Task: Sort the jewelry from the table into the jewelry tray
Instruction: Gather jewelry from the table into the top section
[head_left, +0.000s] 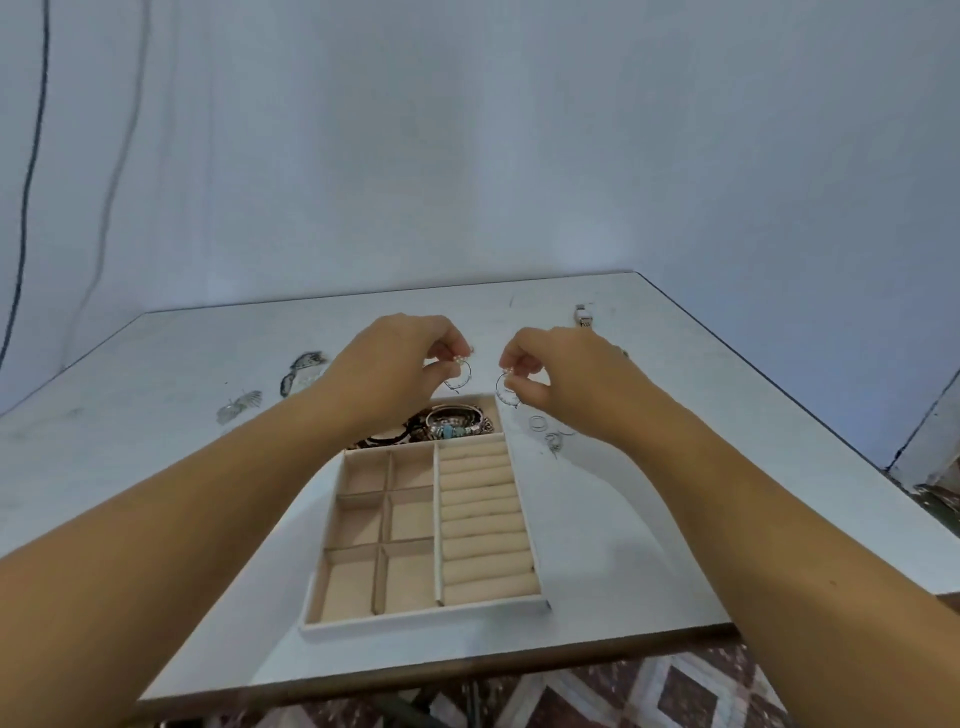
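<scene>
A beige jewelry tray (423, 618) lies on the white table, with several small square compartments on its left and padded ring rolls (485, 519) on its right. Its far compartment holds bracelets (457, 421), one with turquoise beads. My left hand (400, 369) pinches a thin hoop earring with pearls (460, 376) above the tray's far end. My right hand (561, 374) pinches a matching hoop earring (506, 389) just to the right of it. Both hoops hang in the air, a little apart.
Small silver rings (543, 423) and other small pieces (556, 441) lie right of the tray. Leaf-shaped earrings (239, 408) and a dark-edged piece (301, 369) lie to the left. A small box-like item (584, 315) sits near the far edge. Patterned floor shows below the table's near edge.
</scene>
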